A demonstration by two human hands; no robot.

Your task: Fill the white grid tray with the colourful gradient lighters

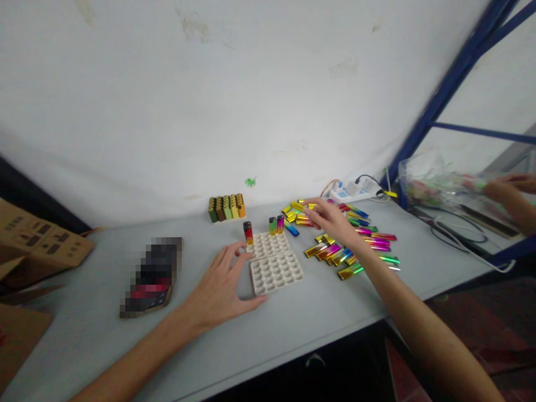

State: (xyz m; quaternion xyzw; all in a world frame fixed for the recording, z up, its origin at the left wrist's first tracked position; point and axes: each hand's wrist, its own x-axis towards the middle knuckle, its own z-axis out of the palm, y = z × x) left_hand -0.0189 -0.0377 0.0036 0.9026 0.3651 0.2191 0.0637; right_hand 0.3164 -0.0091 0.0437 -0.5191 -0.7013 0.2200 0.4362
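Note:
My left hand (221, 287) is open, its fingers spread along the left side of two white trays. Its fingertips are by the far tray (268, 247), and its thumb lies near the front edge of the near tray (276, 273), whose pockets show no lighters. Upright in the far tray are a red-orange lighter (248, 233) at the left, a green lighter (272, 225) and a purple-yellow lighter (280, 224) at the back right. Above a spread of loose shiny, multicoloured lighters (330, 251), my right hand (329, 218) has its fingers apart, close to yellow ones (295, 207).
A block of lighters (226, 208) in rows stands against the wall. On the left lie a pixelated dark object (154, 276) and cardboard boxes (46, 234). A white power strip (354, 191) with cables sits at the back right, beside a blue metal frame (439, 103). Another person's hands (511, 192) show beyond it.

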